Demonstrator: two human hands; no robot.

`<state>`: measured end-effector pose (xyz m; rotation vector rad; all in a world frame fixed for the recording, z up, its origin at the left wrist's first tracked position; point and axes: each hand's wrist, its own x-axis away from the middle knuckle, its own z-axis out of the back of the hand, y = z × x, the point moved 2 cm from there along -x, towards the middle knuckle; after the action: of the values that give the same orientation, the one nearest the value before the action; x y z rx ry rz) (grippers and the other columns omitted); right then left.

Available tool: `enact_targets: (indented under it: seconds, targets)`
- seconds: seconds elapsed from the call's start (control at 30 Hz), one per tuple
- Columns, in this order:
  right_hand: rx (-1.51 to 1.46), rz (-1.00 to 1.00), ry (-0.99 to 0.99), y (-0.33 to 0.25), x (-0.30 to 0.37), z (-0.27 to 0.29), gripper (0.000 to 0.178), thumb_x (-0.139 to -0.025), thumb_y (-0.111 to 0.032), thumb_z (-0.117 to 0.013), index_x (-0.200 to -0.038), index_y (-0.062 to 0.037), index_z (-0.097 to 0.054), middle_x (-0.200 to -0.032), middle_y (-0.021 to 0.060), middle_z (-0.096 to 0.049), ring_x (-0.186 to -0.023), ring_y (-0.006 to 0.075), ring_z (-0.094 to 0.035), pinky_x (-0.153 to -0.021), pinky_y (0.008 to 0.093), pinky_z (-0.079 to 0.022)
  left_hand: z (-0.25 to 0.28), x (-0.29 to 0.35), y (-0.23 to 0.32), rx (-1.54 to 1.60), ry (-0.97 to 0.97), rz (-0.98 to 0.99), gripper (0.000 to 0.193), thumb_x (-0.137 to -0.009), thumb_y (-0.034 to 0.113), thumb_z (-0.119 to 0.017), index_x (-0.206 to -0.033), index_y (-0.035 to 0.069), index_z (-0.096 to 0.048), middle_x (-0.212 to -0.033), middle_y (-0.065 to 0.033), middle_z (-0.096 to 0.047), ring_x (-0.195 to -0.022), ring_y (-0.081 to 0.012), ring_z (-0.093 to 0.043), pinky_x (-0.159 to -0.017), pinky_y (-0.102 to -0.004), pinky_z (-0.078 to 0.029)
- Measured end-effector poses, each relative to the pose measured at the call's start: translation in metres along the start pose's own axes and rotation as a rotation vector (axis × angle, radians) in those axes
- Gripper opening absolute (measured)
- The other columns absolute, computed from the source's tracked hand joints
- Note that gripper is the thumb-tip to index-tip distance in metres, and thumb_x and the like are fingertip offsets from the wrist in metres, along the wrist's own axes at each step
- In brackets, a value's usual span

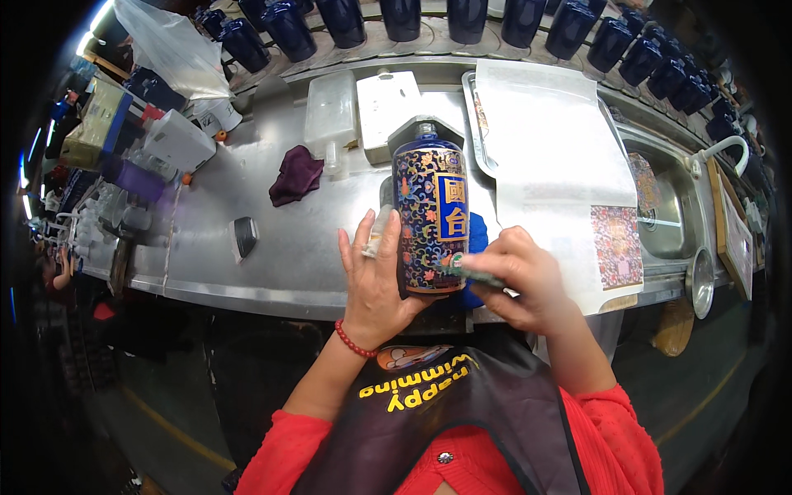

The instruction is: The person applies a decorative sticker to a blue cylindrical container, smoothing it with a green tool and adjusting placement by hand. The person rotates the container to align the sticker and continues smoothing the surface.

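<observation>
Your left hand [373,285] is opened wide against the left side of a dark blue bottle [431,219], fingers spread and thumb by its base; a whitish piece [378,233] shows at one finger. Your right hand [521,276] is slightly blurred and closed, pinching a small dark green piece [488,280] against the lower right of the bottle's floral label. The bottle is in front of you at the middle of the steel table [289,256], its neck pointing away from you; you cannot tell from this view how far it tilts. A blue cloth [478,235] shows just beside it on the right.

Further right, a white backing sheet [544,148] carries a printed floral label [617,247] at its near corner, with a sink [670,235] beyond. To the left lies a crumpled purple cloth [296,176], near a clear plastic box [332,107] and a white box [388,99]. Dark blue bottles [402,21] line the far side.
</observation>
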<state>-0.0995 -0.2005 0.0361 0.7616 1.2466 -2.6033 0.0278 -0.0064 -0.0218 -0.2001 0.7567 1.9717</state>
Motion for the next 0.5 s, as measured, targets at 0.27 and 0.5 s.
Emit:
enact_targets:
  seconds: [0.27, 0.5]
  targets:
    - [-0.168, -0.267, 0.151, 0.021, 0.017, -0.005, 0.030, -0.086, -0.007, -0.072, -0.115, -0.0001, -0.069, -0.087, 0.0106, -0.064, -0.077, 0.0210, -0.063, -0.071, 0.0310, -0.050, -0.006, 0.002, -0.009, 0.124, -0.012, 0.002, 0.119, -0.079, 0.070, -0.074, -0.158, -0.004, -0.025, -0.155, -0.0256, -0.040, -0.146, -0.0490, -0.032, -0.117, -0.0719, -0.011]
    - [-0.158, -0.321, 0.180, 0.028, 0.019, -0.006, 0.029, -0.083, -0.003, -0.071, -0.111, 0.0014, -0.069, -0.089, 0.0106, -0.065, -0.080, 0.0198, -0.063, -0.073, 0.0308, -0.050, 0.008, -0.010, 0.010, -0.019, 0.035, -0.084, 0.116, -0.074, 0.058, -0.084, -0.160, 0.003, -0.029, -0.155, -0.0232, -0.043, -0.145, -0.0488, -0.036, -0.115, -0.0746, -0.010]
